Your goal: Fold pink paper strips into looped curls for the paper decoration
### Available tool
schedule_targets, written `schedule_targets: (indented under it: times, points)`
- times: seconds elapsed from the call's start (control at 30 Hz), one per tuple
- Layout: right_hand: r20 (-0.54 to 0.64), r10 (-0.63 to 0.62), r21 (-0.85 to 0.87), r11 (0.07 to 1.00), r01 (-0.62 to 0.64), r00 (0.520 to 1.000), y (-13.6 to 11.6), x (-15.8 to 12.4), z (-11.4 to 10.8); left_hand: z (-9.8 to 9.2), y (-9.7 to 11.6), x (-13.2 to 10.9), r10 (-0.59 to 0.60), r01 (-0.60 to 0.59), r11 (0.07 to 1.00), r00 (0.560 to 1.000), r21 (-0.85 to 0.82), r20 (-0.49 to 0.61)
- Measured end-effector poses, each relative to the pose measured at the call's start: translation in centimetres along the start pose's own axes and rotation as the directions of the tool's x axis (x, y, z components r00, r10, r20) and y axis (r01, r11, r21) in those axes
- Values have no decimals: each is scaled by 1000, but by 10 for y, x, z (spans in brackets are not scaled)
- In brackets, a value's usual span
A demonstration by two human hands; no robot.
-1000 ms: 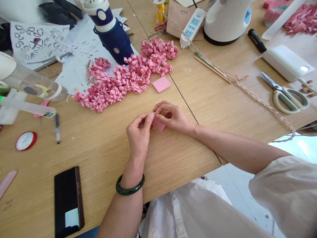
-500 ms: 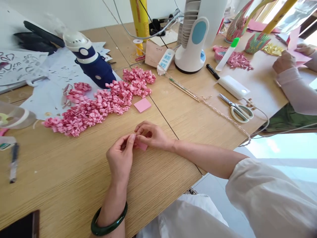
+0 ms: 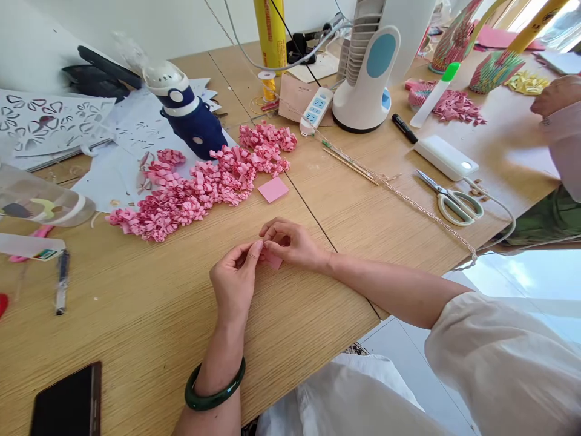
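Observation:
Thumb and fingers of my left hand (image 3: 236, 272) are pinched on a small piece of pink paper (image 3: 274, 261) just above the table. My right hand (image 3: 295, 245) meets it from the other side, its fingertips also closed on that paper. Most of the paper is hidden behind the fingers; one corner shows below my right hand. Beyond my hands lies a flat stack of pink paper squares (image 3: 273, 189). A long pile of folded pink paper loops (image 3: 200, 184) stretches across the table behind it.
A blue bottle (image 3: 193, 118) stands behind the pile. To the right are scissors (image 3: 454, 197), a twisted cord (image 3: 417, 212), a power strip (image 3: 316, 111) and a white appliance (image 3: 363, 85). A phone (image 3: 68, 399) lies front left. Another person's hand (image 3: 558, 97) is at far right.
The whole view has shifted, so things appear farther right. My hands keep the same pinch on the paper. The other person's hand no longer shows the pink sheet it was holding.

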State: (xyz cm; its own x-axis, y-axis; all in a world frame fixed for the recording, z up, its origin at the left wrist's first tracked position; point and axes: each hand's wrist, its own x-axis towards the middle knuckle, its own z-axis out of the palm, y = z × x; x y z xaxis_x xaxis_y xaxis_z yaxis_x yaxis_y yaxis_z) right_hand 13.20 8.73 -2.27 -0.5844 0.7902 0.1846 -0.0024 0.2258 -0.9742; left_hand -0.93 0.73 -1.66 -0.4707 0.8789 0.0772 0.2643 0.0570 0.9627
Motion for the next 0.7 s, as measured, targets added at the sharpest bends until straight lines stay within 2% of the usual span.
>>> schedule_targets:
  times: [0.13, 0.27, 0.53, 0.7]
  points:
    - [6, -19, -24, 1000, 19, 1000, 2, 1, 0, -1, 2, 0, 68, -65, 990, 997, 123, -25]
    - [21, -29, -20, 999, 29, 999, 4, 2, -1, -1, 7, 0, 96, -95, 980, 995, 176, 3]
    - [4, -15, -26, 1000, 15, 1000, 0, 1, -2, -1, 9, 0, 14, -17, 999, 998, 47, 68]
    - [-2, -37, -68, 997, 37, 999, -3, 1, -2, -2, 13, -1, 85, -86, 990, 996, 112, 20]
